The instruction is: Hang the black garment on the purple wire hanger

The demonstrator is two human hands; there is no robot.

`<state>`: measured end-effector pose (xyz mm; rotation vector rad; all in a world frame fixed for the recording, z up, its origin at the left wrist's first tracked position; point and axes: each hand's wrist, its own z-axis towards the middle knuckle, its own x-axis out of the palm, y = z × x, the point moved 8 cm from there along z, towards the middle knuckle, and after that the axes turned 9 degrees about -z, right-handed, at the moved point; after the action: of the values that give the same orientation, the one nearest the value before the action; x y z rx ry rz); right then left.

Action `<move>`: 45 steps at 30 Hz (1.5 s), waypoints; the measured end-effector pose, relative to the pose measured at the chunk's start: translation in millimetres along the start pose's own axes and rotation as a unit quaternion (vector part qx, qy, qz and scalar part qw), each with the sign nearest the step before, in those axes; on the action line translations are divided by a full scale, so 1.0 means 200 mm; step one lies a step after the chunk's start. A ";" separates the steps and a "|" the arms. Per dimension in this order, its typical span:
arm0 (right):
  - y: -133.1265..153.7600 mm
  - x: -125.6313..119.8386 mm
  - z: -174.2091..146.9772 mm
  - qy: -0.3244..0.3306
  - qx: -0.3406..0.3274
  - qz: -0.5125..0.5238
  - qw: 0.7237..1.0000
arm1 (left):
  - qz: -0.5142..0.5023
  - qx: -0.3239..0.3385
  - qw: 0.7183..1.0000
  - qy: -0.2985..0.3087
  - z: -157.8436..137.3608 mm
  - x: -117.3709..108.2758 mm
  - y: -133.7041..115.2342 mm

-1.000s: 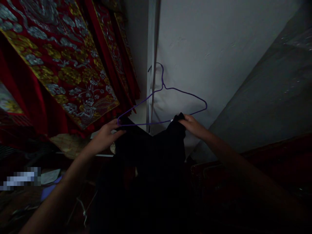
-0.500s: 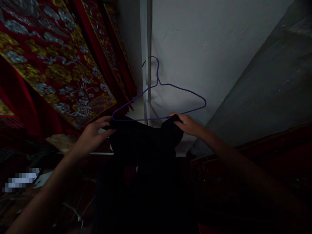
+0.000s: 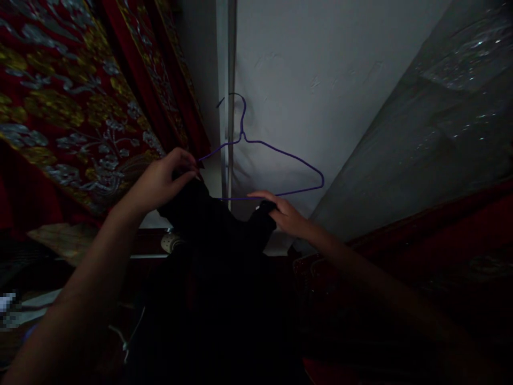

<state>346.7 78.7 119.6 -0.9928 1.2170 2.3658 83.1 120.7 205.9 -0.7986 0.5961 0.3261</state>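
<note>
A purple wire hanger hangs by its hook on a narrow vertical metal edge. Below it I hold a black garment, too dark for its kind to show. My left hand is closed on the garment's left end, raised to the hanger's left arm, and the cloth covers that corner of the hanger. On the other side my right hand grips the garment's right end just under the hanger's bottom bar, its index finger stretched along the bar.
Red cloths with gold and silver embroidery hang at the left. A pale wall stands behind the hanger. Clear plastic sheeting covers the right side. A beige holed shoe lies low behind the garment, and a white cord is at lower left.
My left hand has risen with its end of the garment, which now covers the hanger's left corner. My right hand still holds the other end near the bar. The view has shifted slightly.
</note>
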 end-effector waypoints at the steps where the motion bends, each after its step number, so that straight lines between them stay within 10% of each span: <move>1: 0.00 0.00 -0.02 -0.028 0.005 0.017 0.999 | 0.011 0.015 1.000 0.012 0.02 0.03 -0.04; 10: -0.30 -0.28 -0.25 -0.389 0.160 0.041 0.906 | 0.141 0.070 0.988 -0.003 0.04 -0.03 0.01; 16: -0.41 -0.40 -0.17 -0.358 0.205 0.198 0.889 | 0.169 0.100 0.981 0.006 0.05 -0.06 0.00; 21: -0.40 -0.38 -0.12 -0.174 0.240 0.268 0.917 | 0.184 0.106 0.977 -0.017 0.07 -0.09 0.06; 27: -0.05 -0.44 -0.05 0.000 0.131 0.139 0.982 | 0.170 0.055 0.983 -0.033 0.10 -0.06 0.14; 35: 0.24 -0.51 -0.22 -0.281 0.109 -0.041 0.953 | 0.158 0.044 0.985 -0.047 0.09 -0.05 0.18; 45: 0.13 -0.54 -0.09 -0.233 0.098 0.121 0.960 | 0.124 0.033 0.982 -0.141 0.04 -0.17 0.20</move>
<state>417.4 53.6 202.9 -0.2090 1.3983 2.3995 40.7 151.2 208.3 -0.5999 0.4358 0.6337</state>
